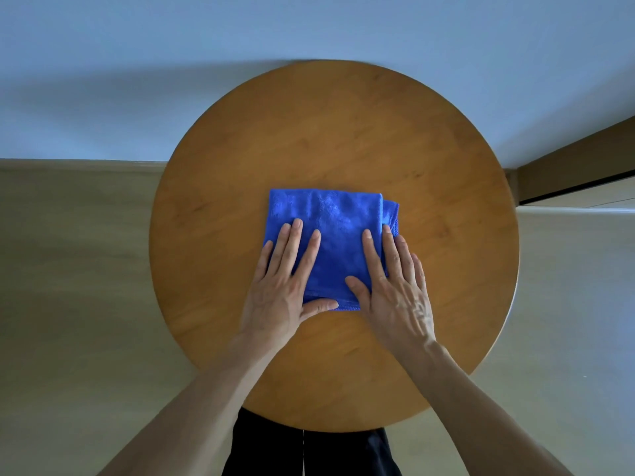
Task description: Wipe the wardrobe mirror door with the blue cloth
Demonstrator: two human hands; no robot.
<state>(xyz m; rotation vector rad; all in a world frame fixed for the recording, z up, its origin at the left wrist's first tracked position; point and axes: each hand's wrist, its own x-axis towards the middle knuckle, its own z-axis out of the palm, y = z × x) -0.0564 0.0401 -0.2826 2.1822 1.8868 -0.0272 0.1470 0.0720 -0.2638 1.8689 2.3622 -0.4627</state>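
Observation:
A folded blue cloth (pixel 331 228) lies flat near the middle of a round wooden table (pixel 343 132). My left hand (pixel 285 286) rests on the cloth's left part with straight, spread fingers, its thumb along the near edge. My right hand (pixel 395 286) lies flat on the cloth's right part, fingers straight, thumb on the cloth. Neither hand grips the cloth. No wardrobe mirror door is in view.
The table stands against a pale blue-grey wall (pixel 137 80). Beige floor (pixel 68 304) surrounds it on both sides. A dark brown frame or skirting (pixel 577 166) runs at the right. My dark trousers (pixel 309 451) show below the table's near edge.

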